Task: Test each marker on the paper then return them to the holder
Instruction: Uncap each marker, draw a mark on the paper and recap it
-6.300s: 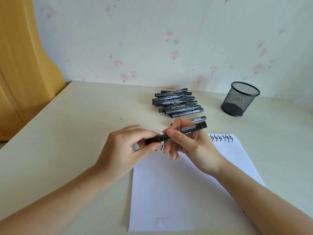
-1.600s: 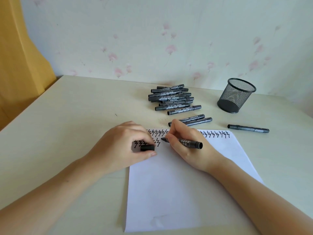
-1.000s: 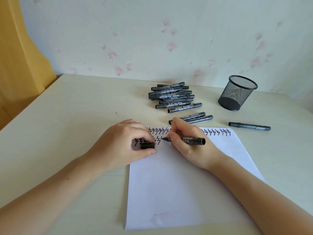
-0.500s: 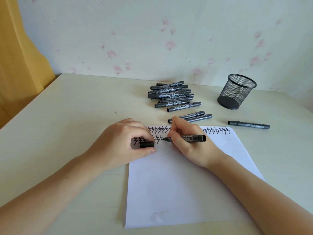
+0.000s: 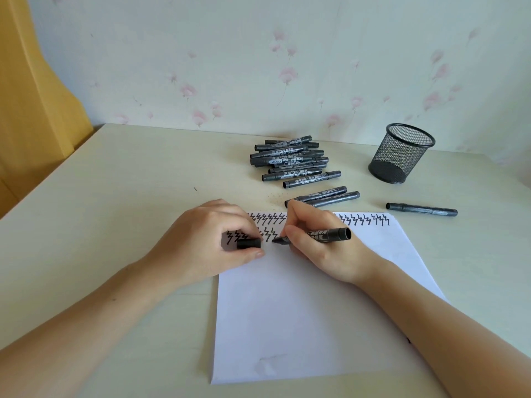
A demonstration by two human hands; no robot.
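My right hand (image 5: 319, 248) grips an uncapped black marker (image 5: 327, 234), its tip touching the white paper (image 5: 301, 317) just right of a second row of black zigzag marks. My left hand (image 5: 209, 242) rests on the paper's top left corner and pinches the marker's black cap (image 5: 248, 243). A full row of zigzags runs along the paper's top edge. A pile of several black markers (image 5: 293, 162) lies behind the paper. The black mesh holder (image 5: 400, 153) stands upright at the back right.
Two markers (image 5: 324, 196) lie side by side just beyond the paper's top edge. One single marker (image 5: 421, 209) lies to the right, in front of the holder. A flowered wall runs behind the table and a yellow wooden panel (image 5: 31, 96) stands at the left.
Since the oldest frame the cap came off into my left hand and the marker went down to the paper. Over the last second the tip has added zigzag marks, creeping rightward.
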